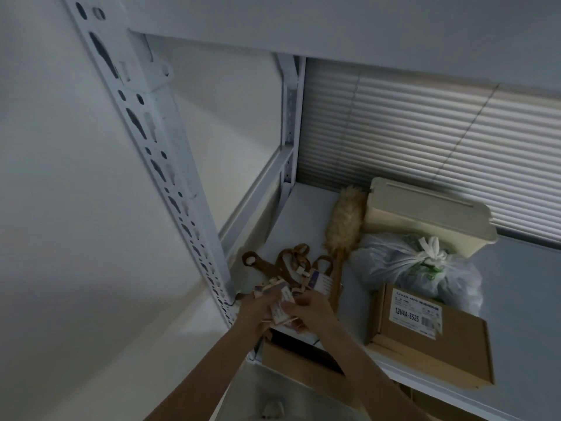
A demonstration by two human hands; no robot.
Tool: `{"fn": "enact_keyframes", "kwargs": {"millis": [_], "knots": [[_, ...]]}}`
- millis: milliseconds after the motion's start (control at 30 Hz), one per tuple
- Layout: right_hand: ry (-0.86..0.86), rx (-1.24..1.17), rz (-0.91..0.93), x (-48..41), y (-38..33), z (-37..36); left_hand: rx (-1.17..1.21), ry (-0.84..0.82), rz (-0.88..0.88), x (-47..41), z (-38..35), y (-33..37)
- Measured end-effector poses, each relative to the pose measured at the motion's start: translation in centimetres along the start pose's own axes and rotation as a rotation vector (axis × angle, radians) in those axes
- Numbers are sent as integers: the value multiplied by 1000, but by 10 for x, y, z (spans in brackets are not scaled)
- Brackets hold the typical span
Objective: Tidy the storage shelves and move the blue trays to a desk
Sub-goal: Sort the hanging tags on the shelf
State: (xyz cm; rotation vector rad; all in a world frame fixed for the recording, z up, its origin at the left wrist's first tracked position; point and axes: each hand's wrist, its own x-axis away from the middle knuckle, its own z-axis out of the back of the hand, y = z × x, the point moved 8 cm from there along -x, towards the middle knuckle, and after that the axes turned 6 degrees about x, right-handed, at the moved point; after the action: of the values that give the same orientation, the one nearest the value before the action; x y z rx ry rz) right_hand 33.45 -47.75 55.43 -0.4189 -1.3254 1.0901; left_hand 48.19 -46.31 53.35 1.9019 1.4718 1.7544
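On the white shelf board (306,208) lies a tangle of brown straps (291,259) with small paper tags (320,281) attached. My left hand (256,308) and my right hand (309,311) meet at the shelf's front left corner, both closed around a bunch of those tags and strap ends. No blue tray is in view. A feather duster (343,226) with a wooden handle rests just right of the straps.
A tied grey plastic bag (403,262), a cream lidded bin (425,214) and a cardboard box labelled 12V4A (434,335) fill the right side. The perforated white upright (170,177) stands left of my hands. Another cardboard box (291,360) sits on the shelf below.
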Motion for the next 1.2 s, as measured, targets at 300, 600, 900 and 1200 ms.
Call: {"fn": "enact_keyframes", "kwargs": {"millis": [300, 600, 900, 1200], "knots": [[321, 944, 171, -50, -17, 63, 170, -137, 133, 7, 5, 2], [300, 748, 200, -71, -38, 85, 127, -89, 144, -8, 6, 1], [86, -150, -77, -39, -11, 33, -45, -131, 25, -3, -18, 5], [275, 722, -10, -32, 3, 24, 136, -145, 81, 6, 15, 2]]}}
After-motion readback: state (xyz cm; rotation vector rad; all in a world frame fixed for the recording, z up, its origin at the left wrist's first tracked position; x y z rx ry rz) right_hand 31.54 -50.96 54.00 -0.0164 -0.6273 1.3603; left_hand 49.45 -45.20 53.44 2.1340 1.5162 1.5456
